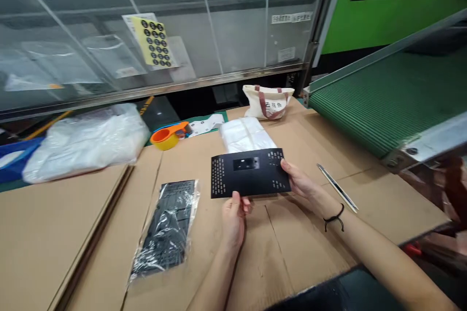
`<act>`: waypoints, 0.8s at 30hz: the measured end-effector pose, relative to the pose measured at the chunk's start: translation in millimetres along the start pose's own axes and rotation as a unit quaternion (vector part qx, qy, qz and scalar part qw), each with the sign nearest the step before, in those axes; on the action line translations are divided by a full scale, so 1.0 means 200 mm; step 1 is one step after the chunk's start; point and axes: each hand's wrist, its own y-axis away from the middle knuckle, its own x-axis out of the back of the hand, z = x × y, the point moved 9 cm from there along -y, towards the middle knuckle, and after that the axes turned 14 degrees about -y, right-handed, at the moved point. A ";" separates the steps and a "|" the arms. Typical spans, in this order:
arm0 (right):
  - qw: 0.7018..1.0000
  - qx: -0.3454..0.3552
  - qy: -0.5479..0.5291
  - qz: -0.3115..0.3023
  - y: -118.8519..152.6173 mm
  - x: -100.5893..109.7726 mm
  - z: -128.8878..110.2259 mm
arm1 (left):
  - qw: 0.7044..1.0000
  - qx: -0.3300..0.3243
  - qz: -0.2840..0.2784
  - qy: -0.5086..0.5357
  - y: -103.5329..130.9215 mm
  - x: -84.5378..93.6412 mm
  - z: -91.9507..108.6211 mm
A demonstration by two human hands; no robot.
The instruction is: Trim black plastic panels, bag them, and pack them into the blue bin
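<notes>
A flat black panel (251, 180) with rows of small slots at both ends and a glossy rectangle near its top is held up above the cardboard-covered table. My left hand (234, 214) pinches its lower edge, thumb on the front face. At the panel's right end, my right hand (297, 180) grips the edge, its other fingers partly hidden behind. To the left of my hands, a similar dark panel in a clear plastic bag (168, 228) lies on the table. Just behind the held panel sits a stack of white plastic bags (245, 133), partly covered by it.
Tweezers or a slim pen-like tool (337, 188) lie to the right. At the back are an orange tape dispenser (170, 135), a canvas tote bag (268, 102) and a large clear-wrapped bundle (89, 138). A green conveyor belt (386, 92) borders the table's right side.
</notes>
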 end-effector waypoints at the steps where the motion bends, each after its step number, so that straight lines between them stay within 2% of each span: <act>1: 0.999 -0.015 -0.029 0.017 -0.02 0.01 0.04 | 1.000 -0.009 -0.011 -0.028 0.01 -0.01 0.01; 5: 0.996 -0.012 -0.074 0.051 -0.05 0.11 0.07 | 0.994 -0.042 -0.034 -0.098 0.01 -0.02 0.05; 9: 0.988 -0.003 -0.113 0.109 -0.02 0.29 0.05 | 0.992 -0.048 -0.005 -0.117 -0.03 0.02 0.07; 12: 0.987 -0.002 -0.111 0.120 0.00 0.38 0.04 | 0.993 -0.048 0.012 -0.111 -0.07 0.07 0.08; 14: 0.988 -0.004 -0.105 0.113 0.00 0.40 0.04 | 0.993 -0.052 0.026 -0.098 -0.08 0.09 0.09; 19: 0.993 -0.026 -0.084 0.083 0.00 0.36 0.07 | 0.995 -0.062 0.053 -0.058 -0.06 0.13 0.12; 24: 0.991 -0.047 -0.088 0.088 0.01 0.34 0.09 | 0.998 -0.050 0.049 -0.011 -0.07 0.15 0.13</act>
